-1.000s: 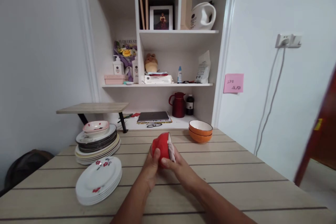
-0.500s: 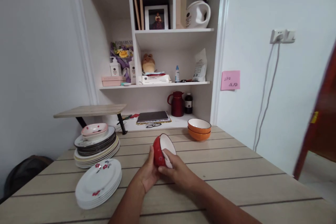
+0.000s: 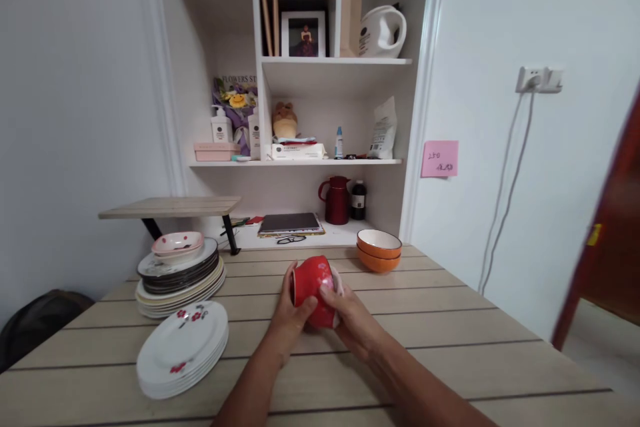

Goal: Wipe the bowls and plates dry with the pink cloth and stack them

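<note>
Both my hands hold a small red bowl (image 3: pixel 313 283) above the middle of the wooden table (image 3: pixel 450 340). My left hand (image 3: pixel 290 310) grips its left side, thumb and fingers wrapped round it. The bowl is turned so its red outside faces me. My right hand (image 3: pixel 350 323) presses a white cloth (image 3: pixel 339 278) against the bowl's right side; only a sliver of the cloth shows. Behind and to the right stand two stacked orange bowls (image 3: pixel 379 249).
A stack of white plates with red flowers (image 3: pixel 183 350) lies at the left front. Behind it is a taller pile of mixed plates (image 3: pixel 180 277) topped by a pink bowl (image 3: pixel 177 245). A shelf unit (image 3: pixel 300 113) with a red jug stands at the back.
The red bowl has been turned in my hands: its white inside faced up before, and its red outside faces me now. The hands stayed at the same spot.
</note>
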`<state>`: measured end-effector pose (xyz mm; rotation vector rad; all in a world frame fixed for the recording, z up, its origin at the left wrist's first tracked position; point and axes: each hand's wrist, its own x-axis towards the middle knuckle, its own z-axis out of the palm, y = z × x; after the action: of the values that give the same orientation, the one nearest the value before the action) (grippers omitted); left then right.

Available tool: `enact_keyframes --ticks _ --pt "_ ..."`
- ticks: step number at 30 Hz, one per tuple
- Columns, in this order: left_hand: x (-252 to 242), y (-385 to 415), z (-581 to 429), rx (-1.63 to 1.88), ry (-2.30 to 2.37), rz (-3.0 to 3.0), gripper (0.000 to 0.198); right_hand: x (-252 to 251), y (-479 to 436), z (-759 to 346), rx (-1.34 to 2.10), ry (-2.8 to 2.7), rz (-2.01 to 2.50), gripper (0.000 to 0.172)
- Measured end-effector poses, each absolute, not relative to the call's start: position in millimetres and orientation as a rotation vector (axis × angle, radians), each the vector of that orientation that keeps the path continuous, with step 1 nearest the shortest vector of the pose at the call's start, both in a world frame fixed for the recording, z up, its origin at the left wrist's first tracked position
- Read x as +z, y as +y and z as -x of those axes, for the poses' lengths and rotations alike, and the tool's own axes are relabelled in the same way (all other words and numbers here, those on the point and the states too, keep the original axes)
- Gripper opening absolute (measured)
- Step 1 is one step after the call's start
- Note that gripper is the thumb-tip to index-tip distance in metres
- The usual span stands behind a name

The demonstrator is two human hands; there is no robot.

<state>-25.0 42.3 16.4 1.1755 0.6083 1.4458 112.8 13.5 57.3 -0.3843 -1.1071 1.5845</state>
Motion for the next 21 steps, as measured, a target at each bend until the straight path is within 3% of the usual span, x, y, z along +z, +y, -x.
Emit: enact_keyframes --ticks 4,9,14,16,21 --pt "21.5 33.0 20.0 1.449 0.522 -1.048 0.083 57.5 8.7 -109.8 1.357 -1.450 0.421 0.063" --pt "21.6 28.0 26.0 1.265 0.464 -0.903 0.084 55.1 13.2 -116.1 0.937 -1.913 0.616 0.048" --pt "21.3 29.8 36.5 1.111 0.499 -0.794 0.089 49.4 17.5 -119.2 0.605 -2.228 0.723 0.056" --pt "22.6 30.7 38.0 1.044 0.554 -0.770 0.089 46.8 17.9 -118.6 0.583 -2.255 0.734 0.060" --pt "25.0 32.5 35.0 0.969 0.618 -0.790 0.087 45.8 17.4 -114.1 1.017 -1.912 0.599 0.036"
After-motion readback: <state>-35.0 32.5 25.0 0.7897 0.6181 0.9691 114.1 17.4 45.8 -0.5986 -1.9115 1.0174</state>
